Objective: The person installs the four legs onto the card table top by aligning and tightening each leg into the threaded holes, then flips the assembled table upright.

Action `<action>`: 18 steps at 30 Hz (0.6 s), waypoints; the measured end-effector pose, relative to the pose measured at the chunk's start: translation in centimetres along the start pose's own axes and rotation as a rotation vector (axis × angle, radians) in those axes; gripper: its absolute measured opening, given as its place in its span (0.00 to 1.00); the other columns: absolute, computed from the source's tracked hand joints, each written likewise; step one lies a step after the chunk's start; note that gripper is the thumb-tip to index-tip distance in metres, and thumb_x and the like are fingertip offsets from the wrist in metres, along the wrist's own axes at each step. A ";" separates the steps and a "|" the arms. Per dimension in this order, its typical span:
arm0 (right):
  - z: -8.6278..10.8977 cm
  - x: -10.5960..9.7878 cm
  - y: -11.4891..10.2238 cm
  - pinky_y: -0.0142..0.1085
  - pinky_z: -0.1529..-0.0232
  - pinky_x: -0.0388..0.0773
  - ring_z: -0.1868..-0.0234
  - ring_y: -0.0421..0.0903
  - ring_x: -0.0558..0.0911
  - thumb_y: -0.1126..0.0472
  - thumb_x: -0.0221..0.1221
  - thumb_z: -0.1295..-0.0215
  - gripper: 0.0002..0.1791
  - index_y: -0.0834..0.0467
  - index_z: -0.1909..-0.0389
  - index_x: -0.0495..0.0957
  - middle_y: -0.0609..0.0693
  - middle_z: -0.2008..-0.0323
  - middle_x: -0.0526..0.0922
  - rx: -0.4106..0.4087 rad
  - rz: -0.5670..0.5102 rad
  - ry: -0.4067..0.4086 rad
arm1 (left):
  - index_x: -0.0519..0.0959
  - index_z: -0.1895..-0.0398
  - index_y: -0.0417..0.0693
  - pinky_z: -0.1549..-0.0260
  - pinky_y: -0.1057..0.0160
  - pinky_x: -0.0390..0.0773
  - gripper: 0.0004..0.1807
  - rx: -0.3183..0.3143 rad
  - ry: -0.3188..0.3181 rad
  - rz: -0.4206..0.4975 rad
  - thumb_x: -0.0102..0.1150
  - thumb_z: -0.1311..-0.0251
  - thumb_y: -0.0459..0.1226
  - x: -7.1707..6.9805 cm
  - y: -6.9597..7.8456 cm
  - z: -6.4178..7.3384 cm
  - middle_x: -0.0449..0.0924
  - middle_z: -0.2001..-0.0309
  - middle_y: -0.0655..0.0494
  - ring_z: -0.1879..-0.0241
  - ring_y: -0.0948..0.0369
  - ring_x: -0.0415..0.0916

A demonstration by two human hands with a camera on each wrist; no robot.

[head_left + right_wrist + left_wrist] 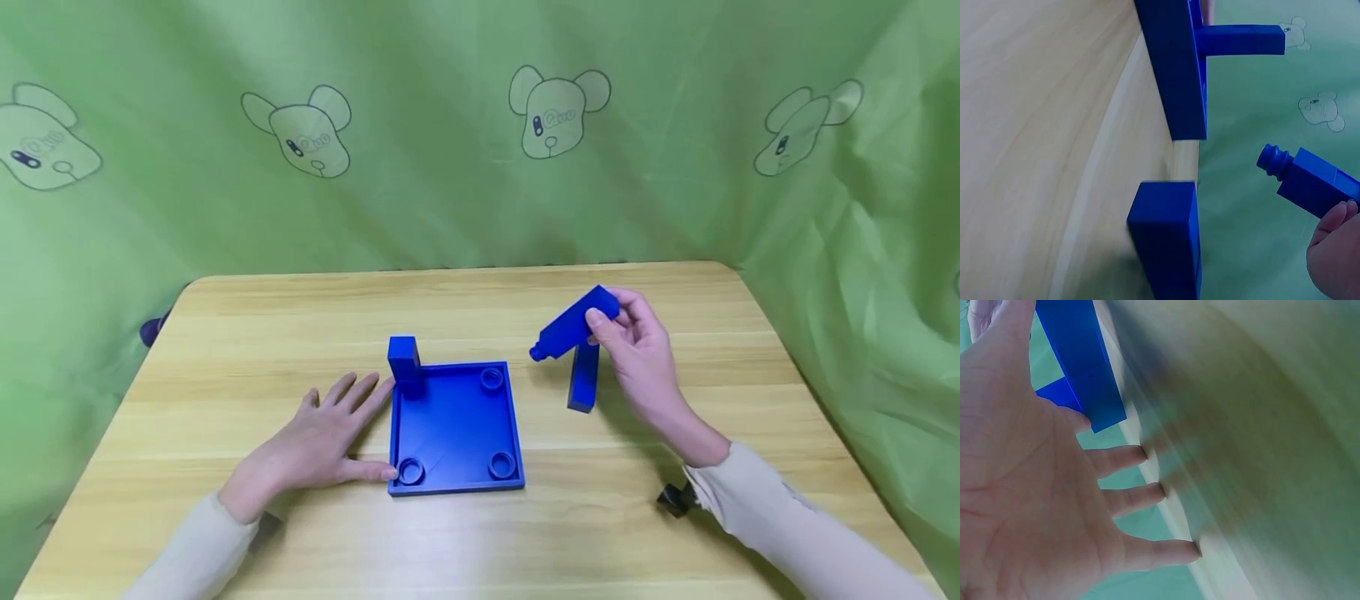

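Note:
A square blue tray-like panel (457, 425) with a raised rim lies on the table, round sockets showing at three corners. At its far left corner a blue square leg (403, 358) stands upright. My left hand (322, 437) is spread flat beside the panel, thumb and index fingertip at its left edge. Above the table my right hand (641, 358) pinches a second blue leg (570, 323) between thumb and fingers, tilted, its ridged round peg (1274, 160) pointing down-left toward the panel. A third blue leg (582, 379) lies on the table below it, partly hidden by the held one.
The wooden table (300, 308) has rounded far corners. Green cloth (450, 200) printed with cartoon bear heads hangs behind and at the sides. A small black object (675, 500) shows by the right sleeve.

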State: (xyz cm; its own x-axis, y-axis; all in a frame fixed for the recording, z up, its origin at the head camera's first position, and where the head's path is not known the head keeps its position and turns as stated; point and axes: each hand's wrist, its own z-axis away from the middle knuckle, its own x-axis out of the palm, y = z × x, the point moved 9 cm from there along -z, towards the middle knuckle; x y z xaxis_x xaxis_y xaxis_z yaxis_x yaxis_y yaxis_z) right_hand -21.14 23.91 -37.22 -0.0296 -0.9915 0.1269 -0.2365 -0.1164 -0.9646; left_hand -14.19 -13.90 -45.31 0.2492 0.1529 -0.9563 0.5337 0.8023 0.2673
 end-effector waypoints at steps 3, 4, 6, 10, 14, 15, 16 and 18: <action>-0.1 1.0 0.1 0.30 0.56 0.83 0.62 0.41 0.83 0.68 0.62 0.20 0.14 0.62 0.39 0.77 0.49 0.58 0.85 0.012 0.013 -0.014 | 0.49 0.09 0.50 0.37 0.15 0.61 0.67 0.005 0.005 -0.006 0.53 0.39 0.81 -0.1 0.0 0.0 0.55 0.16 0.36 0.19 0.30 0.53; -0.1 1.3 0.2 0.30 0.56 0.83 0.63 0.41 0.83 0.68 0.62 0.20 0.14 0.62 0.39 0.77 0.49 0.59 0.86 0.015 0.019 -0.021 | 0.49 0.09 0.50 0.37 0.15 0.61 0.67 0.005 0.003 -0.007 0.53 0.38 0.81 -0.2 0.1 0.0 0.55 0.16 0.36 0.19 0.30 0.53; -0.1 1.8 0.5 0.29 0.56 0.83 0.62 0.40 0.83 0.68 0.62 0.20 0.14 0.62 0.38 0.77 0.49 0.59 0.86 0.023 0.029 -0.039 | 0.49 0.09 0.49 0.37 0.15 0.61 0.67 0.007 0.001 -0.006 0.53 0.39 0.81 -0.1 0.1 0.0 0.55 0.16 0.35 0.19 0.30 0.53; 0.0 3.1 1.0 0.30 0.54 0.84 0.60 0.40 0.84 0.67 0.64 0.20 0.16 0.62 0.37 0.77 0.49 0.57 0.86 0.027 0.047 -0.093 | 0.49 0.09 0.49 0.37 0.15 0.60 0.67 0.003 -0.009 0.000 0.54 0.39 0.81 0.0 0.0 0.2 0.54 0.16 0.35 0.19 0.30 0.52; -0.1 4.1 1.5 0.31 0.52 0.85 0.57 0.40 0.85 0.66 0.65 0.21 0.17 0.62 0.36 0.77 0.50 0.55 0.86 0.024 0.072 -0.139 | 0.49 0.09 0.49 0.38 0.15 0.62 0.67 0.008 0.001 -0.006 0.54 0.39 0.80 0.0 -0.1 0.2 0.55 0.16 0.35 0.20 0.30 0.53; -0.1 4.3 1.7 0.31 0.52 0.85 0.56 0.40 0.85 0.66 0.65 0.21 0.18 0.62 0.36 0.77 0.50 0.55 0.86 0.025 0.076 -0.145 | 0.49 0.09 0.49 0.38 0.15 0.62 0.67 0.006 -0.001 -0.010 0.54 0.39 0.81 0.0 -0.1 0.1 0.55 0.15 0.35 0.19 0.30 0.53; -0.2 4.5 1.9 0.31 0.51 0.85 0.56 0.40 0.86 0.66 0.65 0.21 0.18 0.63 0.36 0.77 0.50 0.55 0.86 0.024 0.079 -0.153 | 0.49 0.09 0.49 0.38 0.15 0.63 0.67 0.007 0.001 -0.012 0.54 0.39 0.80 0.0 -0.1 0.1 0.55 0.15 0.35 0.19 0.30 0.53; -0.1 4.8 2.2 0.31 0.51 0.85 0.56 0.41 0.86 0.67 0.66 0.22 0.18 0.63 0.36 0.77 0.51 0.55 0.86 0.027 0.077 -0.167 | 0.49 0.09 0.49 0.38 0.15 0.63 0.67 0.010 0.002 -0.011 0.54 0.39 0.80 0.1 -0.1 0.0 0.55 0.15 0.36 0.19 0.30 0.53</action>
State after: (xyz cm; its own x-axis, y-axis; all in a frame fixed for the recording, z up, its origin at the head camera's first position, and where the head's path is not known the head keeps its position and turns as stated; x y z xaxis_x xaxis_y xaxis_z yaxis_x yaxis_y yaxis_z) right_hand -21.93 18.86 -38.70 0.1160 -0.9931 0.0146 -0.2140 -0.0393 -0.9761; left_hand -14.24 -13.97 -45.40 0.2414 0.1452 -0.9595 0.5446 0.7981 0.2578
